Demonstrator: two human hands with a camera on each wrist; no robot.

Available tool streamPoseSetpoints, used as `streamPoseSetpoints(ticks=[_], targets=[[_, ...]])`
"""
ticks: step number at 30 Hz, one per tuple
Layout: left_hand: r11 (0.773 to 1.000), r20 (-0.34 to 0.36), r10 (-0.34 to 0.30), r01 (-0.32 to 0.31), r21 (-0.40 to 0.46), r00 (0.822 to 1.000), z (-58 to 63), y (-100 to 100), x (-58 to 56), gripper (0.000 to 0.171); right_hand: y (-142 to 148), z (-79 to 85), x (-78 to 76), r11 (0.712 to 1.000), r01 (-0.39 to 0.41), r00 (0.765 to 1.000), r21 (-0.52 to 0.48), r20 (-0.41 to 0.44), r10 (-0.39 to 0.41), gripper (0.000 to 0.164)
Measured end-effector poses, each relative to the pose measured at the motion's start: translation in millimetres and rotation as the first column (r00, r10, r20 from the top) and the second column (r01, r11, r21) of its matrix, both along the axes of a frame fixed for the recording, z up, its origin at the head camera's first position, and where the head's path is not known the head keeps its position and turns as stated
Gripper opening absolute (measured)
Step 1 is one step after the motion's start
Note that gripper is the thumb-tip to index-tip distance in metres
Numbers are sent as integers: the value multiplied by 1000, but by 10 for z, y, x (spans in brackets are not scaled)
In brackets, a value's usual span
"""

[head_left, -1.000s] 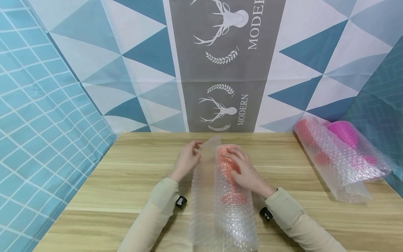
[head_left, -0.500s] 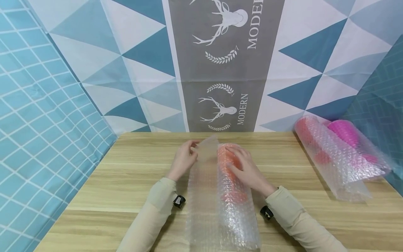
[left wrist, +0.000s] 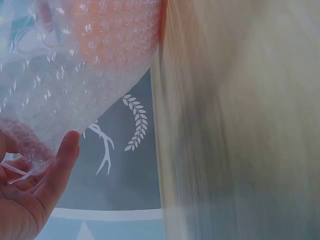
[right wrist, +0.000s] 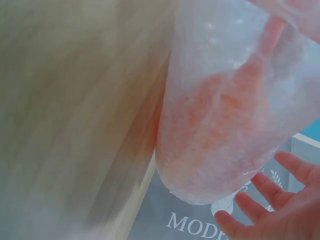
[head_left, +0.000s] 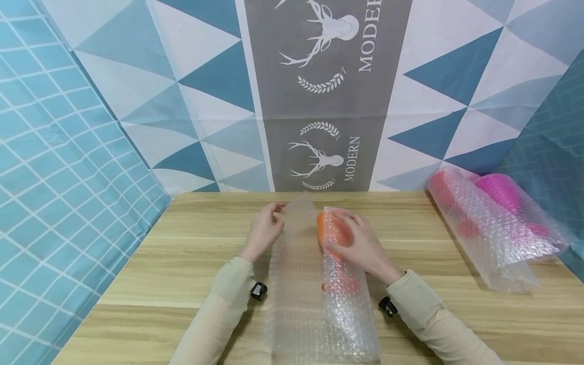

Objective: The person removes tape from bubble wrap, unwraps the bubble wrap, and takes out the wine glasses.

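Note:
In the head view, an orange goblet-shaped object (head_left: 321, 230) with a rounded bowl, thin stem and flat foot lies lengthwise in bubble wrap (head_left: 298, 284). One layer covers most of it; a strip of its left side shows bare of that layer. My left hand (head_left: 264, 229) pinches the wrap's far left edge; the left wrist view shows a bunched corner between thumb and fingers. My right hand (head_left: 358, 243) rests over the wrapped bowl. In the right wrist view its fingers (right wrist: 272, 192) are extended and spread beside the wrap.
At the table's back right lie two more bubble-wrapped bundles, a red one (head_left: 465, 226) and a magenta one (head_left: 502, 192). The wooden table (head_left: 182, 253) meets a patterned backdrop (head_left: 315, 101) at its back edge. Tile-patterned sheets (head_left: 55, 152) hang at the sides.
The upper layer of wrap has shifted right over the goblet, baring its left side. The flat part on the left has widened. My left hand has drawn slightly left with the edge.

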State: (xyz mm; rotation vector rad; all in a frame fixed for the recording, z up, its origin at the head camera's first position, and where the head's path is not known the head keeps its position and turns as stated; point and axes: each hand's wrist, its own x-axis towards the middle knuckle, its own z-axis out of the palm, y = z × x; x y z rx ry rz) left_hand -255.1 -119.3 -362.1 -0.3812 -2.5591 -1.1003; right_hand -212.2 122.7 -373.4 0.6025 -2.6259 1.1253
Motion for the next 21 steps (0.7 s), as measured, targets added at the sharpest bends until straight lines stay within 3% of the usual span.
streamPoseSetpoints(ticks=[10,21], targets=[[1000,26,16,-17,20,1000,14,-41,-1,39,94,-4,3,1000,2,1000,-17,2,-2,69],[998,43,-10,7,56,999,15,-72,-4,40,202,11,-18,1000,5,999,-12,54,-5,67]])
